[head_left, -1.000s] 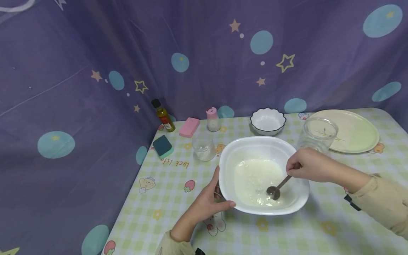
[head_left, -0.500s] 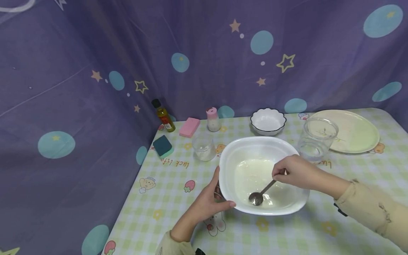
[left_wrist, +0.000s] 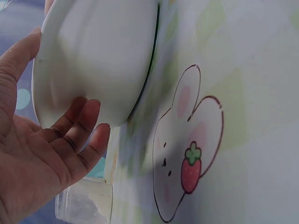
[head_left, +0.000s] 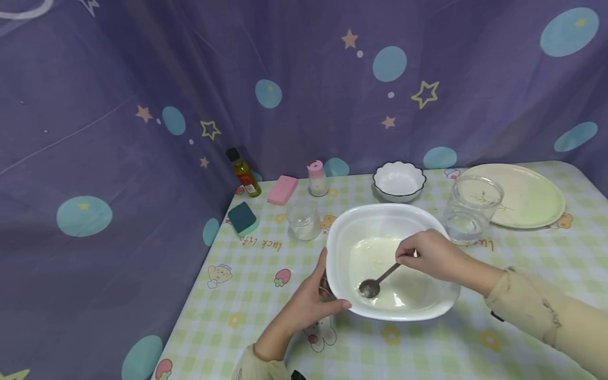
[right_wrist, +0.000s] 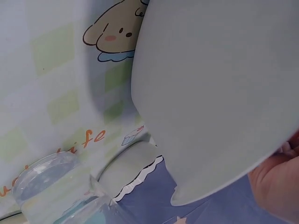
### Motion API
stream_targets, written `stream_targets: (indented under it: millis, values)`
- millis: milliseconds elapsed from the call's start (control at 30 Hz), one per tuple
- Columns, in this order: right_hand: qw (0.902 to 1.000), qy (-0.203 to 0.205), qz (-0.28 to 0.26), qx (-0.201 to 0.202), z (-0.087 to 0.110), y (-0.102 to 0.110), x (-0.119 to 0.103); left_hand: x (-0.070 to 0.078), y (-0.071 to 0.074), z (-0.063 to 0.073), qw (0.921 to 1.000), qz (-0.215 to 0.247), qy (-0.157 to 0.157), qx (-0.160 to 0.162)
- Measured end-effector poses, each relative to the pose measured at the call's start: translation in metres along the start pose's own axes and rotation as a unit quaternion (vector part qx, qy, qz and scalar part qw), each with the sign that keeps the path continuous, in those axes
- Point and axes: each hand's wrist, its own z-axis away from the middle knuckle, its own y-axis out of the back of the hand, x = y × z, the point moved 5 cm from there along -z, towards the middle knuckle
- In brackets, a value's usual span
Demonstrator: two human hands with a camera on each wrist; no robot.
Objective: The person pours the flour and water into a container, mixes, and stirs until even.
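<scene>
A white bowl (head_left: 338,221) with rounded corners holds a pale, creamy liquid (head_left: 380,250). My left hand (head_left: 306,303) grips its left side in the head view, thumb over the rim; the left wrist view shows fingertips (left_wrist: 93,112) against the outer wall. Over the bowl, my right hand (head_left: 429,256) pinches the handle end of a dark metal spoon (head_left: 369,288). The spoon's head sits in the liquid near the bowl's front left. In the right wrist view the bowl's outside (right_wrist: 215,93) hides most of the right hand and all of the spoon.
Behind the bowl stand a clear glass jar (head_left: 467,221), a cream oval plate (head_left: 532,198) and a scalloped white bowl (head_left: 400,182). To the left are a small glass (head_left: 304,224), pink-topped shaker (head_left: 317,179), pink sponge (head_left: 282,190), green sponge (head_left: 242,217) and oil bottle (head_left: 246,177).
My right hand and the spoon have moved left through the liquid, from the bowl's right part toward its left. The left hand and the bowl have stayed in place.
</scene>
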Motion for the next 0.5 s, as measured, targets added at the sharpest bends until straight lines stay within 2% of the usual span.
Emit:
stream_targets:
  millis: [300,500]
  values:
    - [0.9979,-0.013,0.039,0.05,-0.007,0.003,0.006,0.001,0.0,-0.001,0.9999,-0.001,-0.012,0.001]
    - [0.9961,-0.042,0.056,0.052,-0.007,0.012,0.015,0.0,0.0,-0.001,0.9999,0.003,-0.013,-0.003]
